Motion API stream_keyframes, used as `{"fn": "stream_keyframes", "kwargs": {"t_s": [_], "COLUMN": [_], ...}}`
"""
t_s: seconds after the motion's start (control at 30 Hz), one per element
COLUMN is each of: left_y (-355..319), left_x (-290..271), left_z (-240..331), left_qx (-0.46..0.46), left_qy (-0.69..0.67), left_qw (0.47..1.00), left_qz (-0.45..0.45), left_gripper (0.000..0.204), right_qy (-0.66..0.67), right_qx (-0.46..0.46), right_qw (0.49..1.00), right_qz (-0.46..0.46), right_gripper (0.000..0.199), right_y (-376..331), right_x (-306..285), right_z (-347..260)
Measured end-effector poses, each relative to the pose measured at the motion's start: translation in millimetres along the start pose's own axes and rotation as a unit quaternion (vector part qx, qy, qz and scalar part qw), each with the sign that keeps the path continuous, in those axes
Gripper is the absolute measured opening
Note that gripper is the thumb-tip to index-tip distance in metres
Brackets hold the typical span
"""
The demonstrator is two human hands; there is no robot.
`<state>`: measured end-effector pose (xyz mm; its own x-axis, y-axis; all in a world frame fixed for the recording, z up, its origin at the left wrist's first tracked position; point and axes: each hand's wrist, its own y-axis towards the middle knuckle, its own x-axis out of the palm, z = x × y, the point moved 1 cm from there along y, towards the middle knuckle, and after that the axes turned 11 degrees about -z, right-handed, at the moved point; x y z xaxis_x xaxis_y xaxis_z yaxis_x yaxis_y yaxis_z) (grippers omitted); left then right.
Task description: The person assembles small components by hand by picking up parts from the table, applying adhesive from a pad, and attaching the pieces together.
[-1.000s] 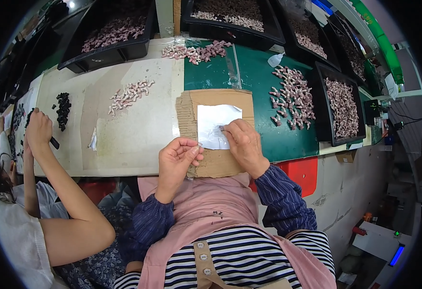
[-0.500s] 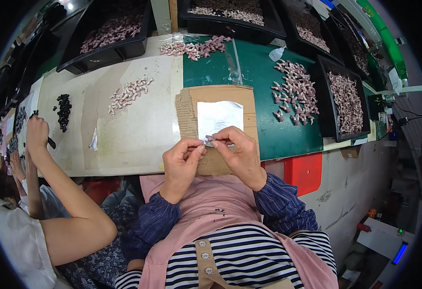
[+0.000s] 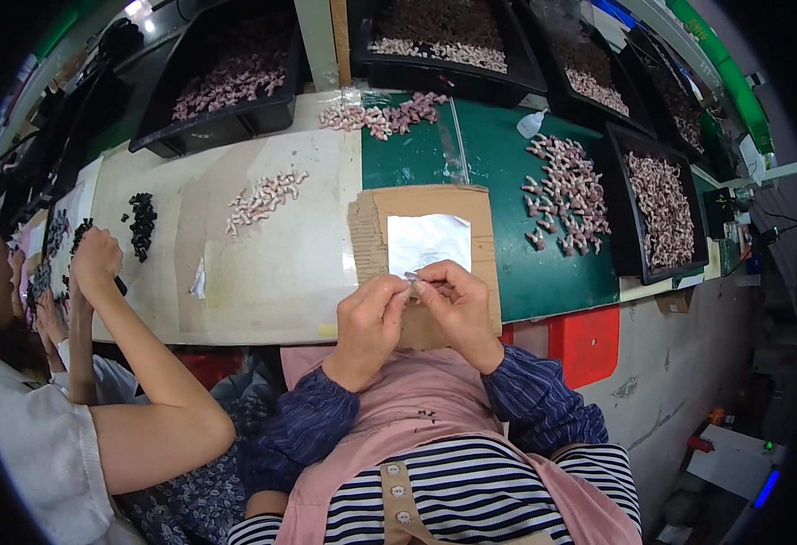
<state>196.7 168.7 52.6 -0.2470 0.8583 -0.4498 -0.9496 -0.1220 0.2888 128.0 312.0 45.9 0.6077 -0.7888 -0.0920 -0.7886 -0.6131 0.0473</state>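
Observation:
Both of my hands meet over the front part of a cardboard sheet with white paper on it. My left hand is closed, thumb and forefinger pinched at a tiny greyish piece. From the other side my right hand pinches the same piece, its fingers curled. The fingertips cover most of it, so its exact kind cannot be told. Small pink-and-white moulded pieces lie in a pile on the green mat to the right, and a smaller group lies to the left.
Black bins of similar pieces stand at the back left, back middle and right. A small translucent bottle lies near the right pile. A co-worker's arm reaches over the table at left, by black pieces. A red stool stands below.
The whole view has shifted, so the table appears lower and further right. My hands have drawn closer together around the small piece. The co-worker's hand has moved slightly.

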Motion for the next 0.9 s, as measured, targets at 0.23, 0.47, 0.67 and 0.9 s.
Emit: {"fn": "stream_keyframes", "kwargs": {"t_s": [0.23,0.47,0.67,0.9], "left_y": [96,194,207,173], "left_x": [-28,-25,-7,-15], "left_z": [-47,-99,-110,-106], "left_qx": [-0.101,-0.066,-0.093,-0.071], "left_qy": [0.029,0.186,0.247,0.006], "left_qw": [0.993,0.979,0.964,0.996], "left_qz": [0.058,0.053,-0.03,0.055], "left_gripper": [0.014,0.013,0.01,0.011], "right_qy": [0.086,0.076,0.074,-0.001], "right_qx": [0.069,0.077,0.082,0.058], "right_qw": [0.992,0.993,0.993,0.998], "right_qz": [0.057,0.037,0.036,0.039], "right_gripper": [0.012,0.015,0.015,0.013], "right_y": [9,-1,-6,0], "right_x": [-40,-36,-43,-46], "right_z": [7,9,7,3]}}
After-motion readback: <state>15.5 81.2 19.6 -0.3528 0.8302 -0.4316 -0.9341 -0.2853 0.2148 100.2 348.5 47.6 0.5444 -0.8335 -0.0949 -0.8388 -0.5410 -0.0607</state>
